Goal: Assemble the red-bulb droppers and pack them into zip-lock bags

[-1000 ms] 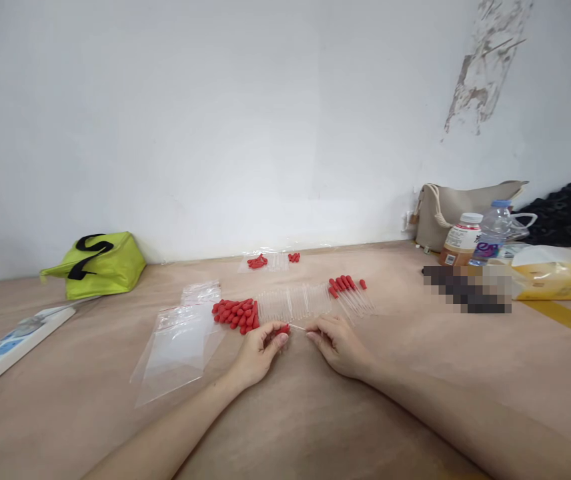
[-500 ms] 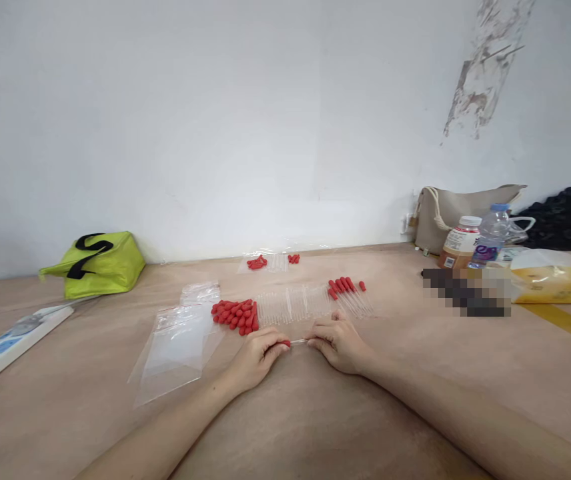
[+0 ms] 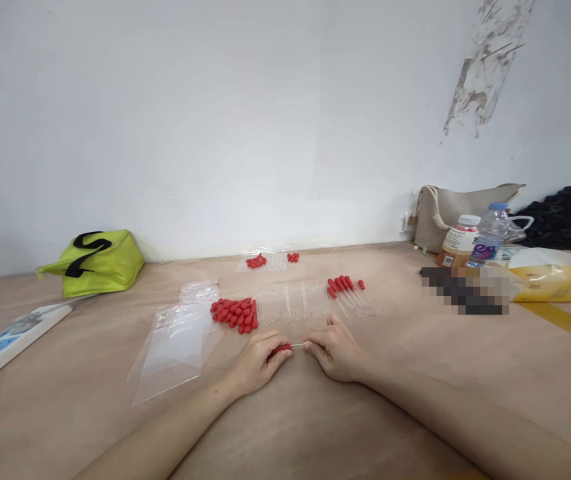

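Between thumb and fingers, my left hand (image 3: 260,363) is closed on a red rubber bulb (image 3: 280,349). My right hand (image 3: 336,350) pinches a thin glass dropper tube (image 3: 298,346), whose left end meets the open end of the bulb. How far the tube sits inside is too small to tell. Just beyond my left hand lies a pile of red rubber bulbs (image 3: 235,313). A row of clear glass tubes (image 3: 290,303) lies beyond both hands. To its right are several droppers with red bulbs on them (image 3: 343,285), beside a single red bulb (image 3: 361,285).
Clear plastic bags (image 3: 173,343) lie to the left. Against the wall, another clear bag (image 3: 273,262) holds red bulbs and tubes. A power strip (image 3: 15,340) and green bag (image 3: 103,263) stand at far left. Bottles (image 3: 458,241) and a yellow tissue pack (image 3: 545,283) are at right.
Both hands have moved slightly nearer to me. More of the red bulb shows in my left hand, and the visible stretch of tube between the hands is a little shorter.
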`<action>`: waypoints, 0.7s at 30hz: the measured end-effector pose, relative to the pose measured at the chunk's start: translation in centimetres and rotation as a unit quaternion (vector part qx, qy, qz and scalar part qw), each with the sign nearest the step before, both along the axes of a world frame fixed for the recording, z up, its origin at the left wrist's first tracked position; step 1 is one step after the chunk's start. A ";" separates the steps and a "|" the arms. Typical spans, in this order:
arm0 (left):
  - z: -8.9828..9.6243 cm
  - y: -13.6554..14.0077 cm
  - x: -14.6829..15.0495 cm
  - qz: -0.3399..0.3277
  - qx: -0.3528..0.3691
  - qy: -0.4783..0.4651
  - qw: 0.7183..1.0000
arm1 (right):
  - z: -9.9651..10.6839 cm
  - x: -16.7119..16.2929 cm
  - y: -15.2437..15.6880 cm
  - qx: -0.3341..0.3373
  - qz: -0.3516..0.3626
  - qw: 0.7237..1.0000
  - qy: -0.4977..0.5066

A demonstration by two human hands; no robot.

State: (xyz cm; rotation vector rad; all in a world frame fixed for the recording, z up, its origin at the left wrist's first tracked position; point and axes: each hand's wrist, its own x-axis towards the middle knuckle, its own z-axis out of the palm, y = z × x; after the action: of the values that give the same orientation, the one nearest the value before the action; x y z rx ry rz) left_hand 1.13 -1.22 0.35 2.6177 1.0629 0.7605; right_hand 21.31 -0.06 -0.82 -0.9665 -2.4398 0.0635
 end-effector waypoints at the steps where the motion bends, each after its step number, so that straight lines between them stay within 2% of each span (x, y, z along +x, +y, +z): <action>1: 0.0 0.0 0.0 -0.005 -0.002 0.001 1.000 | -0.1 0.0 0.0 -0.004 0.002 1.000 -0.003; 5: 0.0 0.3 -0.1 -0.010 0.004 -0.006 1.000 | 0.0 -0.2 0.2 -0.008 -0.013 1.000 -0.013; 10: -0.1 0.9 -0.4 -0.005 0.021 -0.032 0.999 | 1.5 -0.1 -0.5 0.035 -0.014 0.998 -0.052; 13: -0.3 0.9 -0.5 0.035 0.032 -0.065 0.997 | 2.6 0.6 -0.5 0.033 -0.024 0.997 -0.065; 16: -0.5 0.8 -0.5 0.080 0.025 -0.090 0.992 | 3.4 2.3 1.1 -0.023 -0.130 0.991 0.005; 19: -0.5 0.9 -0.5 0.067 0.010 -0.062 0.996 | 4.0 4.3 4.0 -0.116 -0.280 0.948 0.101; 21: -0.4 0.9 -0.5 0.043 -0.001 -0.031 0.999 | 4.0 5.4 5.8 -0.125 -0.366 0.916 0.102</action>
State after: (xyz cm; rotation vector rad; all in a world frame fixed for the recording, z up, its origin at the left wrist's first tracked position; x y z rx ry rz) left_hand 0.65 -0.36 -0.03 2.5437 1.1636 0.8542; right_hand 26.70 5.77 3.22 -1.8268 -1.7713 0.2042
